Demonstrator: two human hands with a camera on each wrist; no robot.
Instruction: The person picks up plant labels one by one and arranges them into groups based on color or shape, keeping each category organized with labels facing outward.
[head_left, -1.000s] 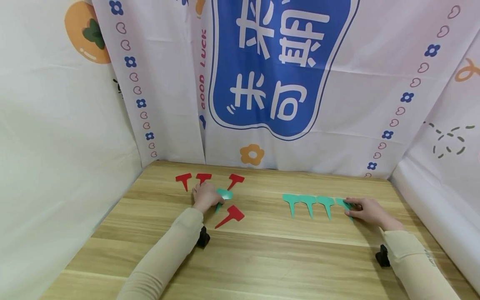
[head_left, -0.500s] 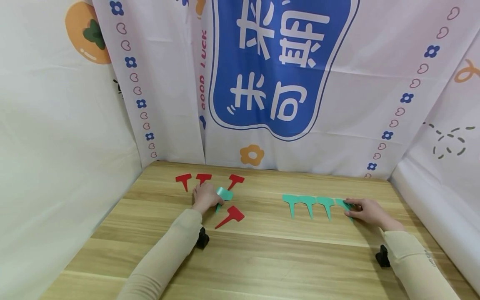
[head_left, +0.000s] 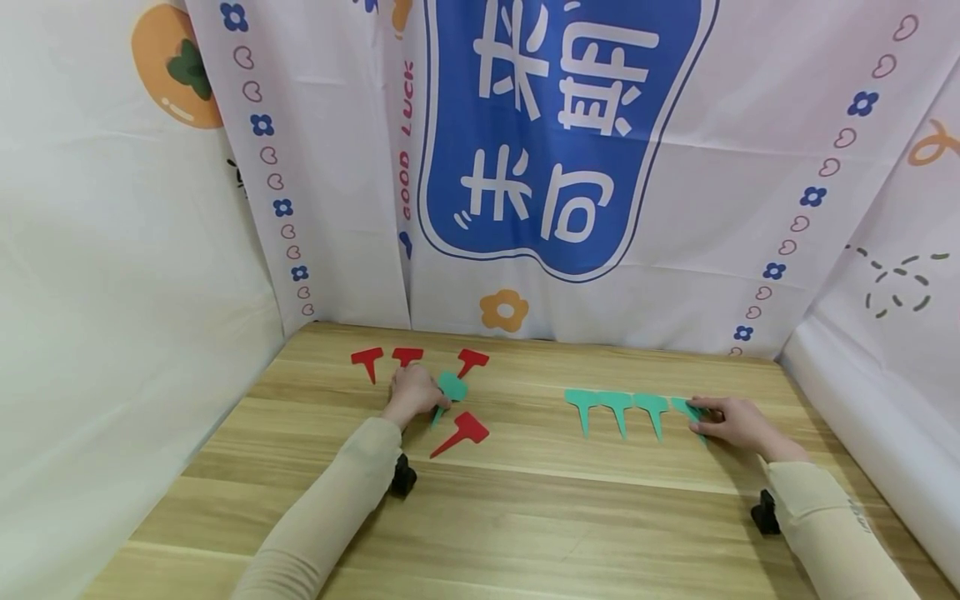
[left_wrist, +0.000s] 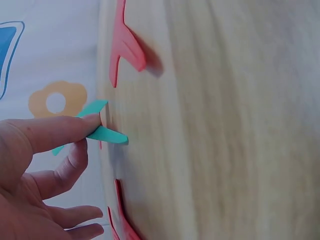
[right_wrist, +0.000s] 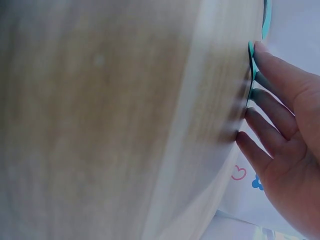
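My left hand (head_left: 412, 392) pinches a green T-shaped plant label (head_left: 453, 387) between thumb and fingers; in the left wrist view this label (left_wrist: 110, 135) is raised off the wood, its remaining fingers spread loosely. Below it lies a red plant label (head_left: 469, 427), tilted on the table. Three more red labels stand at the back left, one of them, a middle label (head_left: 407, 354), partly hidden by the hand. At the right, my right hand (head_left: 741, 427) rests its fairly straight fingers on a green label (head_left: 684, 406), the end one of a row.
Three other green labels, among them a middle one (head_left: 617, 402), lie side by side left of the right hand. The wooden table (head_left: 570, 533) meets a printed cloth (head_left: 360, 275) at its back edge. White cloth walls stand at both sides.
The green label in my left hand has turned, its wide head now facing up and slightly right. My left hand has shifted slightly right; the right hand has stayed put.
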